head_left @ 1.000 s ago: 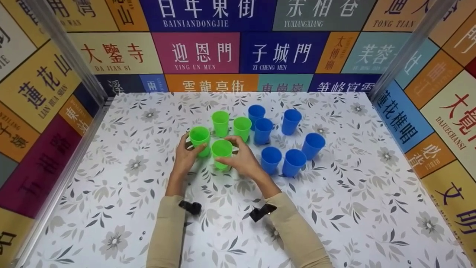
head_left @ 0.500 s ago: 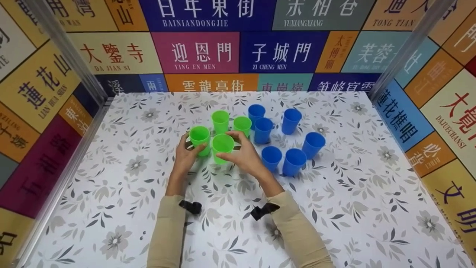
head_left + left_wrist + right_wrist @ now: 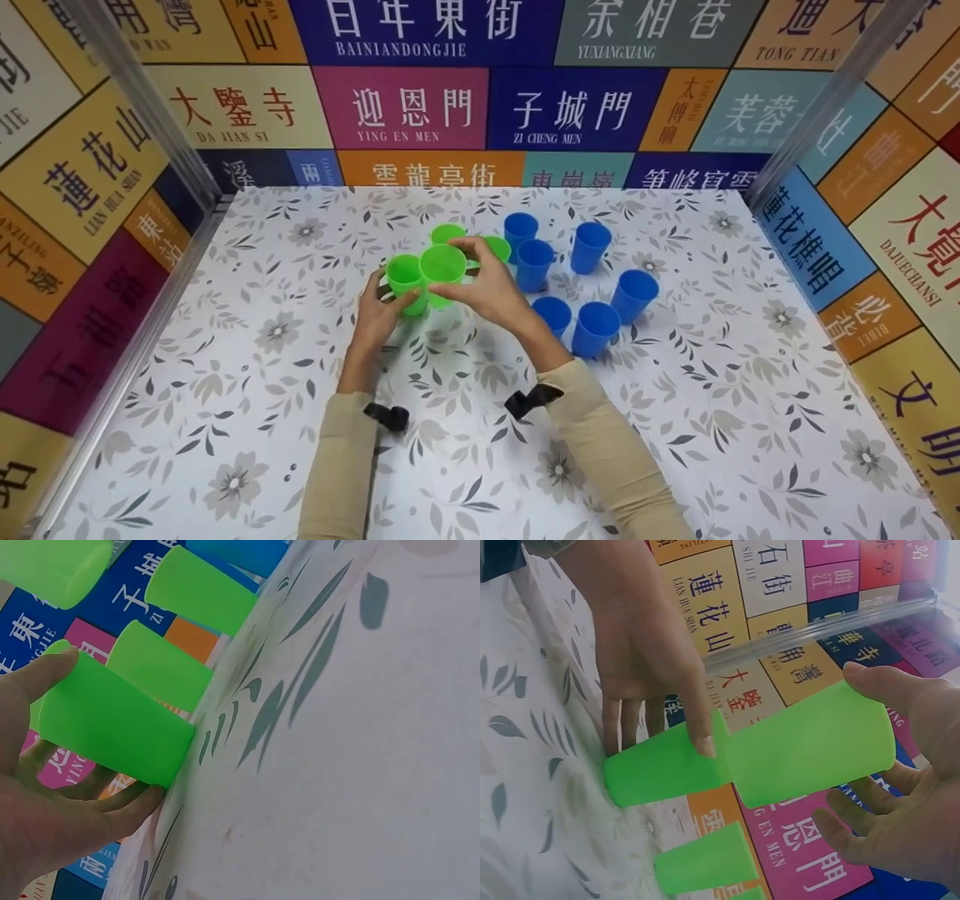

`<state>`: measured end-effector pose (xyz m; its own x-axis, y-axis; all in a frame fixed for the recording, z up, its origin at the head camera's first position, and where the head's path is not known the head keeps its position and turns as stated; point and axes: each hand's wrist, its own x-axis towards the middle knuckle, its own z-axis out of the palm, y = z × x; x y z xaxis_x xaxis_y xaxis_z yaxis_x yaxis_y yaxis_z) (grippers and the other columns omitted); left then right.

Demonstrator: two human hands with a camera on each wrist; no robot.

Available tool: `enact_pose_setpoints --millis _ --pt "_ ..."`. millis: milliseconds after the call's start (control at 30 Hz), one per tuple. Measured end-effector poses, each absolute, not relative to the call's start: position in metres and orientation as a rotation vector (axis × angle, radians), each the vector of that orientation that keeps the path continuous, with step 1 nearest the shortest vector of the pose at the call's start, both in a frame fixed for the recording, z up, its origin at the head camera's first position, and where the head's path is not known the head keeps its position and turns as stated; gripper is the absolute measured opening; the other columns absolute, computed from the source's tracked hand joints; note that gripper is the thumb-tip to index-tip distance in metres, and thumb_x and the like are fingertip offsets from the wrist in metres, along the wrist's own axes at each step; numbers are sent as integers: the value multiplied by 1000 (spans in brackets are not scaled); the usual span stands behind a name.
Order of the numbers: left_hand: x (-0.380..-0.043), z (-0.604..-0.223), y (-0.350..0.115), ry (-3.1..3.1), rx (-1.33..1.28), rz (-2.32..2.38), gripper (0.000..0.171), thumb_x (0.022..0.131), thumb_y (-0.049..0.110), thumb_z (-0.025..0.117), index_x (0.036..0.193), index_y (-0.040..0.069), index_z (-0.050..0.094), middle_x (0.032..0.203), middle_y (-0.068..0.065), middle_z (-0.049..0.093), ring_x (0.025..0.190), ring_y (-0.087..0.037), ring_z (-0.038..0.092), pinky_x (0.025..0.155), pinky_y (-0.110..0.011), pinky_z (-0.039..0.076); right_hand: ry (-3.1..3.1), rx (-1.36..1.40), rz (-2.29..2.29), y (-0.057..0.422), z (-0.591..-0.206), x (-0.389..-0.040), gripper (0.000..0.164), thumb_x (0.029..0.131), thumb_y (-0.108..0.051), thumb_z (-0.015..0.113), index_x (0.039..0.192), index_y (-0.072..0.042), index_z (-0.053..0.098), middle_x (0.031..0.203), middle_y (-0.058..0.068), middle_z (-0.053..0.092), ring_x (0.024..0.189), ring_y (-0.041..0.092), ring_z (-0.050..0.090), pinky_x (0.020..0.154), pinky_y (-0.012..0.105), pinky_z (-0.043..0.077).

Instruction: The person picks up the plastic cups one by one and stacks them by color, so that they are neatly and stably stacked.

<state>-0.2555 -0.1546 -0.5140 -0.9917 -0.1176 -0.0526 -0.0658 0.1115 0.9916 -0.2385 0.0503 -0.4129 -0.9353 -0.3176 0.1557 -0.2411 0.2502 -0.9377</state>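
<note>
My left hand holds a green plastic cup that stands upright on the table; in the left wrist view, the thumb lies near this cup's rim and the fingers are round its side. My right hand grips a second green cup between thumb and fingers. That cup is raised off the table, its mouth up, just right of the left-hand cup and close to its rim. Behind them stand two more green cups, one at the back and one to the right, both partly hidden.
Several blue cups stand upright on the right half, the nearest beside my right hand. A white floral cloth covers the table. Panels with printed characters close in the back and sides.
My right hand has lifted its green cup off the table and moved it up and slightly back, so it now covers part of the rear green cups. The left hand stays on its cup.
</note>
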Motion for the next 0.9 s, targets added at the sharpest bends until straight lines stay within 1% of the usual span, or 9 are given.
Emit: enact_pose_setpoints --millis 133,267,400,500,633,800,900 --pt "-256 -515 -154 -2306 169 -2066 74 89 22 77 152 14 39 144 -21 52 131 -39 55 105 -47 49 2403 -570 -1825 46 -405 -248 71 84 -23 82 142 -5 47 140 10 54 131 24 50 106 40 46" --pt "-256 -515 -154 -2310 134 -2057 72 90 22 75 152 13 39 143 -21 52 130 -39 56 103 -47 50 2356 -567 -1845 42 -398 -255 70 85 -22 81 143 -6 46 138 11 55 124 24 54 101 37 50" --pt "-257 -515 -154 -2298 140 -2056 72 89 23 76 151 14 41 144 -20 52 132 -38 55 105 -47 49 2352 -548 -1832 37 -395 -264 73 85 -24 81 145 -5 45 140 12 54 121 25 58 94 34 54" --pt "-258 -515 -155 -2298 146 -2056 72 88 25 78 150 15 42 145 -19 52 133 -37 53 107 -47 48 2357 -524 -1846 33 -395 -269 72 84 -24 82 144 -6 46 140 11 54 120 25 59 91 33 56" --pt "-259 -515 -157 -2311 157 -2053 74 88 28 78 151 17 41 146 -19 51 133 -38 53 108 -48 47 2351 -493 -1888 28 -396 -275 69 84 -24 82 143 -9 48 138 10 55 121 25 59 93 33 56" --pt "-258 -514 -157 -2329 165 -2055 75 88 29 77 152 18 39 146 -20 51 134 -38 53 108 -48 47 2390 -472 -1880 19 -400 -281 73 84 -26 82 146 -8 47 139 10 55 123 25 57 95 35 54" --pt "-258 -513 -157 -2334 168 -2054 75 88 29 77 152 18 39 145 -21 52 134 -38 53 108 -48 47 2400 -485 -1882 12 -401 -282 73 84 -26 82 145 -8 48 139 11 56 123 26 58 96 34 54"
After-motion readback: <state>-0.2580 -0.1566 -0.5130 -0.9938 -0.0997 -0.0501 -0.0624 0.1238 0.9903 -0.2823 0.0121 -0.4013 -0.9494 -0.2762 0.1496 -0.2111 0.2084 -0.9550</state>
